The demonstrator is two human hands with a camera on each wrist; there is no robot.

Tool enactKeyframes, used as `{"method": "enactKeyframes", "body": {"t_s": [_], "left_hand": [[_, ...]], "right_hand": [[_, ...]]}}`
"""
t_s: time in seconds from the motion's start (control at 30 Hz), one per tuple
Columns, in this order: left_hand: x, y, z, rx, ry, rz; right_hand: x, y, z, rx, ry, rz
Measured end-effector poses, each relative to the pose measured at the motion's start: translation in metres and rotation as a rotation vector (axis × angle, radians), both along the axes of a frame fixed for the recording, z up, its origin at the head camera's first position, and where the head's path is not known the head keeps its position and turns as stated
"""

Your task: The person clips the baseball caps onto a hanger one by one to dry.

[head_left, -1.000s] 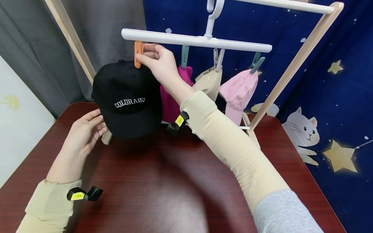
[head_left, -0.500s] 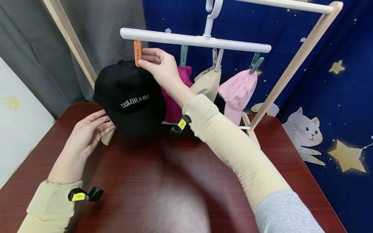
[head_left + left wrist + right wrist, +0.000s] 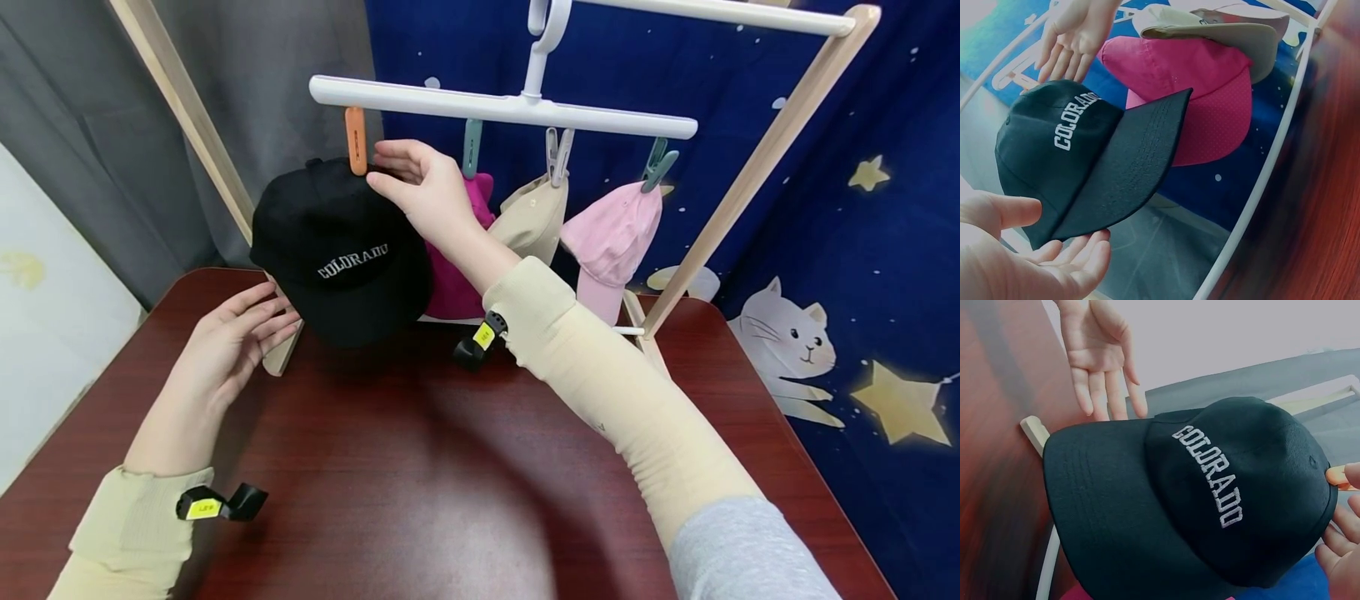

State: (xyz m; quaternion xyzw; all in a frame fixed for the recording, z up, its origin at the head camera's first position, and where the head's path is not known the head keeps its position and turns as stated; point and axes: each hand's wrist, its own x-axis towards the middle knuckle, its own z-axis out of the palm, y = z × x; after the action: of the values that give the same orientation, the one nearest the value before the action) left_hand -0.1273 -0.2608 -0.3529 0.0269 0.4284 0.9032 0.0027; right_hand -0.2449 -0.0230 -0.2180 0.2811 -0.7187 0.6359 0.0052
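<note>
A black baseball cap [image 3: 341, 225] lettered COLORADO hangs by its crown from an orange clothespin [image 3: 356, 142] under the left end of a white hanger [image 3: 450, 102]. Just right of that clothespin is my right hand [image 3: 431, 187], its thumb and fingers parted and holding nothing. At the cap's left side my left hand [image 3: 240, 337] has relaxed fingers, their tips right by the cap's edge. In the left wrist view, the left fingertips [image 3: 1097, 240] lie just below the brim. The right wrist view has the orange clothespin [image 3: 1337, 475] mostly hidden behind the crown.
A magenta cap [image 3: 453, 283], a beige cap [image 3: 536, 217] and a pink cap [image 3: 615, 229] hang from clothespins along the same hanger. The wooden rack's posts [image 3: 765, 167] rise at both sides. Below lies a reddish-brown table [image 3: 420, 500].
My right hand has let go of the orange clothespin and moved a little right and down. The black cap has shifted slightly right. My left hand stays nearly in place.
</note>
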Motion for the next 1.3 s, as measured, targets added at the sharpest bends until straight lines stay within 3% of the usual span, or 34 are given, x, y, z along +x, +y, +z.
{"method": "enactKeyframes", "body": {"t_s": [0.33, 0.7, 0.83, 1.07, 1.3], "left_hand": [[-0.001, -0.001, -0.001, 0.012, 0.022, -0.010], [-0.001, -0.002, -0.001, 0.013, 0.047, -0.015], [0.000, -0.003, 0.001, -0.044, 0.054, -0.020], [0.003, -0.003, 0.006, -0.224, 0.062, -0.007], [0.005, -0.003, 0.011, -0.317, 0.086, -0.031]], "right_hand": [[0.007, 0.011, -0.005, 0.080, 0.075, -0.004], [0.011, 0.024, -0.011, 0.095, 0.143, -0.004], [0.013, 0.031, -0.013, 0.064, 0.145, 0.013], [0.022, 0.048, -0.016, 0.053, 0.195, 0.041], [0.026, 0.072, -0.021, 0.081, 0.192, 0.037]]}}
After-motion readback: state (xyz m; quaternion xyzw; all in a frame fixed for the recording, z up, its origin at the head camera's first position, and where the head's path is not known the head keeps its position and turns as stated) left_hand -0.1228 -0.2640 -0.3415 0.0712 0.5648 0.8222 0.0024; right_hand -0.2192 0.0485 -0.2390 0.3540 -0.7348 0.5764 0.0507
